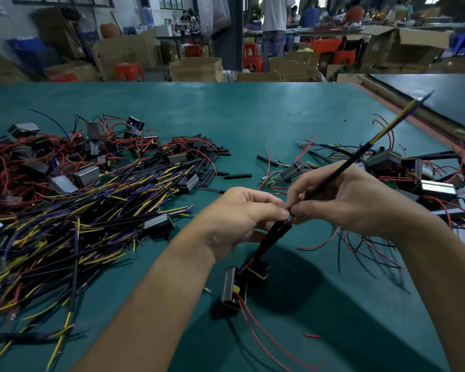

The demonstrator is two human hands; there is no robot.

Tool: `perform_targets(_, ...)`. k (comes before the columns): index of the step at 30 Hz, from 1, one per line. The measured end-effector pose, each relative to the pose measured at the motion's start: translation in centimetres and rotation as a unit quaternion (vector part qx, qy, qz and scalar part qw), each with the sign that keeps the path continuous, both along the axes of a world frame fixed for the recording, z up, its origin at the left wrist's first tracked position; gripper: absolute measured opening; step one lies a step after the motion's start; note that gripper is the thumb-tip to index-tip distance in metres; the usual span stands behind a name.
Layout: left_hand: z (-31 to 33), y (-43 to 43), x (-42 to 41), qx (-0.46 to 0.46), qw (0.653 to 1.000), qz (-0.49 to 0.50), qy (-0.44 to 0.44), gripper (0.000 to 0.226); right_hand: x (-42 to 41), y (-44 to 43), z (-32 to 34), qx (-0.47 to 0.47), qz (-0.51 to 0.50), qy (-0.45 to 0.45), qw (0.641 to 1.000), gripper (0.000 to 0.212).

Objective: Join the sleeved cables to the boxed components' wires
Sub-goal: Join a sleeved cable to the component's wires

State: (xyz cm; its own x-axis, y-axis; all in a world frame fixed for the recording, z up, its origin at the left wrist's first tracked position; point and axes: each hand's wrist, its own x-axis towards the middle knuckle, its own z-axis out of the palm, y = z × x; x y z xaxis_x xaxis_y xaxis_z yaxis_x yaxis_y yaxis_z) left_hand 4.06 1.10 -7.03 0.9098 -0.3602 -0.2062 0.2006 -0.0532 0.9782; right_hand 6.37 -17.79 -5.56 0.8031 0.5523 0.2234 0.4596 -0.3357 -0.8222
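Fig.: L hand [242, 213] and R hand [341, 200] met fingertip to fingertip above the green table mat [253, 116]. R hand gripped the long black sleeved cable [360, 154] w/ yellow and blue cores, which slanted up to the far right. L hand pinched the top of the black-sleeved lead [269, 237] rising from the grey metal-cased boxed component [230, 287] below the hands; contact w/ mat unclear. Thin red wires [258, 334] trailed from it toward the viewer. Heap of loose sleeved cables [78, 210] at left, pile of boxed units [414, 170] at right

Matt teal table mat [253, 116], dull grey metal component case [228, 285], and matt black plastic cable sleeve [330, 177].
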Motion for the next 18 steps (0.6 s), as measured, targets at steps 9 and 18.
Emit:
perform_targets(9,-0.09,1.19,0.23,-0.069,0.99,-0.107,0.058,0.009,-0.56,0.18,0.43,0.025,0.024,0.045,0.998,0.015)
perform_targets(18,-0.14,0.92,0.16,-0.076,0.992,-0.082,0.054,0.014,-0.54,0.21,0.5,0.018,-0.002,0.083,0.996,0.01)
